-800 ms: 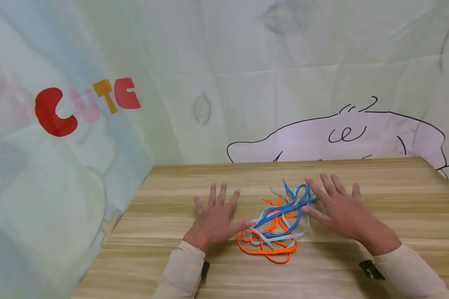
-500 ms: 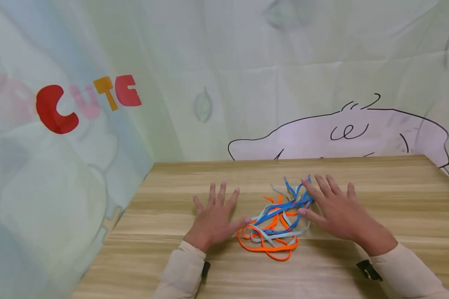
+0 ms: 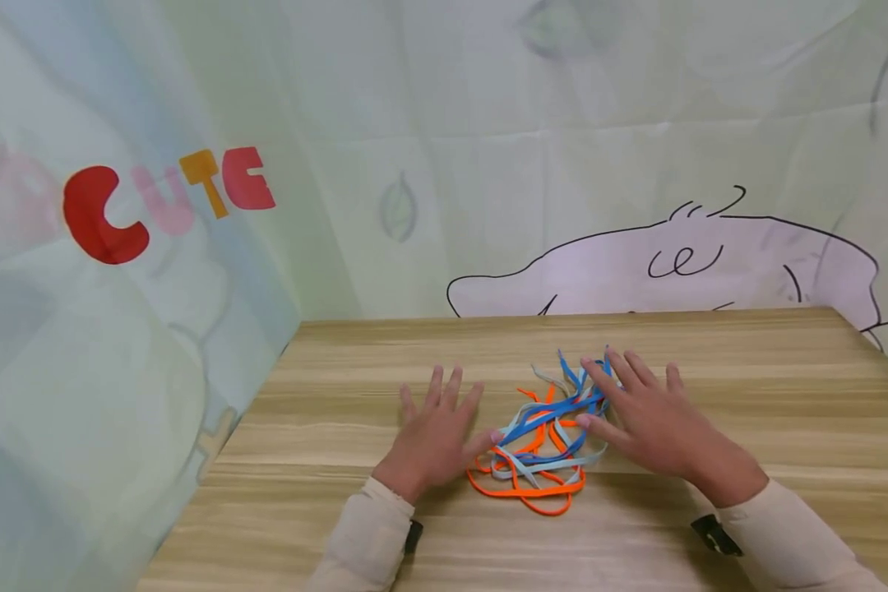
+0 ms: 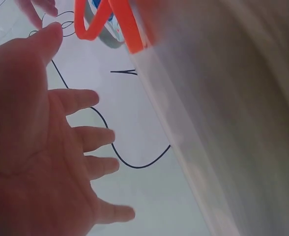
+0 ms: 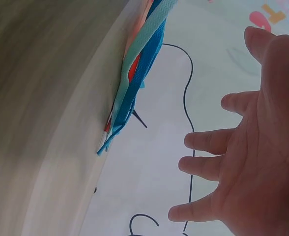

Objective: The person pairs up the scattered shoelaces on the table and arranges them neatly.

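Observation:
A loose tangle of flat shoelaces lies between my hands in the head view: an orange shoelace (image 3: 529,493), a blue shoelace (image 3: 540,423) and a light blue shoelace (image 3: 562,466). Left of the tangle is my left hand (image 3: 432,444), fingers spread, its thumb near the laces' left edge. My right hand (image 3: 659,427) is spread too, overlapping the right end of the pile in view. Both wrist views show bare palms, with the left hand (image 4: 41,147) and the right hand (image 5: 267,147) holding nothing. Orange loops (image 4: 127,27) appear close to the left wrist camera.
The laces lie on a wood-grain table (image 3: 355,353). Behind and to the left hang pale printed cloths (image 3: 474,164), one with coloured letters (image 3: 111,218). A dark strap (image 3: 716,534) shows at the right wrist.
My right hand has shifted left, closer over the laces' right end. The left hand has moved slightly right. Both hands' fingers stay spread, and the tangle looks nearly the same.

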{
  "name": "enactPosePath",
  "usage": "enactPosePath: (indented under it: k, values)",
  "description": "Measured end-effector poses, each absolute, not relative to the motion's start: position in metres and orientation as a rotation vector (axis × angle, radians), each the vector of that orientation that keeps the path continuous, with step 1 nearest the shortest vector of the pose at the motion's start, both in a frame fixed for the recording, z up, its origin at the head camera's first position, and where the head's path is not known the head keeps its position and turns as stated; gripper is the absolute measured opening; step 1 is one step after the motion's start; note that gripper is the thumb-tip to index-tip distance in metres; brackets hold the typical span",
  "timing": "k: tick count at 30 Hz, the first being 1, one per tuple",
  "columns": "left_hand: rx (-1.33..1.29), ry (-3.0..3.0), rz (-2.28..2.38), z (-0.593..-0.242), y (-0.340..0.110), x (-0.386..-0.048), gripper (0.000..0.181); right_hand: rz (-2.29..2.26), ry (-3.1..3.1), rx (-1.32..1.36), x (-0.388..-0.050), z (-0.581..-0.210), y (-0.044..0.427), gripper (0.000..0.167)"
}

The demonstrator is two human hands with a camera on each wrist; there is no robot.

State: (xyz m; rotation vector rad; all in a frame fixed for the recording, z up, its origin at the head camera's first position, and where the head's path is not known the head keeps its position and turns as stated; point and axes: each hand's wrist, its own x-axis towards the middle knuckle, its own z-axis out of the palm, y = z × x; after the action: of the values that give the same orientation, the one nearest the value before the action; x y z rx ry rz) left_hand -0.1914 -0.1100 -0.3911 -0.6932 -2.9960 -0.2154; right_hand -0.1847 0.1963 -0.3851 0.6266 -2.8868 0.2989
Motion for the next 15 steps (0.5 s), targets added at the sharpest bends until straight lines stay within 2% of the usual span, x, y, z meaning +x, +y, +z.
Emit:
enactPosePath:
  k: [11,15]
  values:
    - [-0.855,-2.969,-0.167,-0.391,-0.096,-0.193,0.066,0.326,-2.888,0.695,-0.188,-0.386,0.178,0.074]
    - [-0.876,-2.951,-0.147,-0.390,-0.084,-0.194,0.056,0.371,-2.888,0.722,-0.189,-0.382,0.173,0.073]
